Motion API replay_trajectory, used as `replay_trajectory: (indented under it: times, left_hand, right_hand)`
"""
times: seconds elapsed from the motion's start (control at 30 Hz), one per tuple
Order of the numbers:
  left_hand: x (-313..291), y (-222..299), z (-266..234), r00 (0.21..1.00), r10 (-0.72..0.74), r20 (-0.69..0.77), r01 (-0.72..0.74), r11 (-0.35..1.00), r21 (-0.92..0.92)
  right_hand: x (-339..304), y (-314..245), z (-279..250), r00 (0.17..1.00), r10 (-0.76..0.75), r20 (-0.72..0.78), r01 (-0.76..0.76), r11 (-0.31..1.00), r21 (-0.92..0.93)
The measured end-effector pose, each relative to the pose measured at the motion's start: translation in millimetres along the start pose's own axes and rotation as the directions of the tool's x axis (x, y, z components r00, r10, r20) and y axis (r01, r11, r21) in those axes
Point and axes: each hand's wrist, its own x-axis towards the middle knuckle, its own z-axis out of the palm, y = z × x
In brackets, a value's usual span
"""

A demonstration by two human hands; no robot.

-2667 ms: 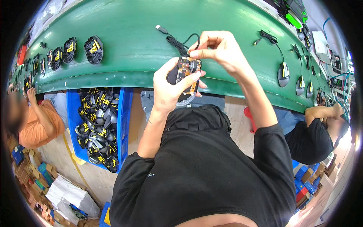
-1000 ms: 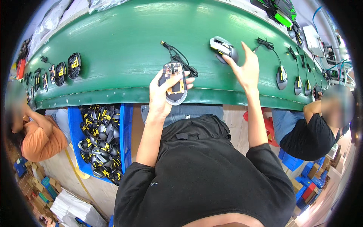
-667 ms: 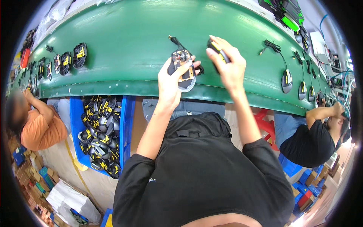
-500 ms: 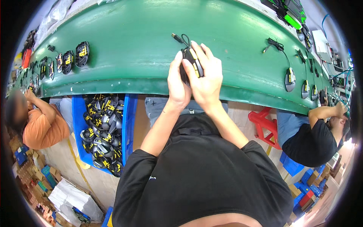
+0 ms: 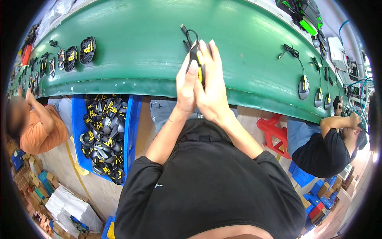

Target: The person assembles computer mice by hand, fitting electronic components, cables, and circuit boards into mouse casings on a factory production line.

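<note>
Between my palms, over the near part of the green work surface [image 5: 139, 51], is a black computer mouse [image 5: 194, 55] with yellow parts. My left hand [image 5: 186, 87] presses on its left side, the thumb lying across the top. My right hand [image 5: 211, 83] closes on the other side with its fingers stretched forward. Much of the mouse is hidden by the hands. Its black cable [image 5: 193, 32] loops out beyond the fingertips and ends in a plug [image 5: 183, 28].
Left on the surface lie open mouse shells [image 5: 87, 50] with yellow parts; at right, mice with coiled cables [image 5: 303, 87]. A blue bin [image 5: 131, 135] of mouse shells stands below the edge, left. A red stool [image 5: 272, 133] is at right. People sit on both sides.
The mouse has turned onto its side between my hands, which have come closer together. Its plug now points further away from me.
</note>
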Motion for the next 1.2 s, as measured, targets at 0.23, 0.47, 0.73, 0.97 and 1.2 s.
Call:
replay_trajectory:
  times: [0.23,0.47,0.73,0.97,1.2]
  left_hand:
    - [4.5,0.2,-2.5,0.977,-0.023,-0.21,-0.042,0.953,-0.3]
    - [0.3,20.7,-22.8,0.996,0.09,0.01,-0.09,0.996,-0.004]
    - [-7.1,15.3,-16.0,0.976,0.211,0.061,-0.216,0.972,0.095]
    - [-3.1,19.5,9.6,0.979,-0.181,-0.097,0.117,0.88,-0.46]
    - [-6.7,-6.8,16.3,0.999,-0.034,0.011,0.034,0.998,-0.044]
  right_hand:
    - [-4.7,-2.5,-10.0,0.972,0.192,-0.134,-0.095,0.847,0.524]
    - [-1.9,12.9,-37.0,0.994,0.107,-0.015,-0.087,0.877,0.473]
    - [1.3,0.1,-46.0,0.995,-0.031,-0.093,0.051,0.975,0.218]
    - [-0.9,11.1,-9.3,0.878,-0.135,-0.459,0.162,0.987,0.02]
    - [20.3,35.0,-29.5,0.849,0.233,-0.475,-0.145,0.966,0.213]
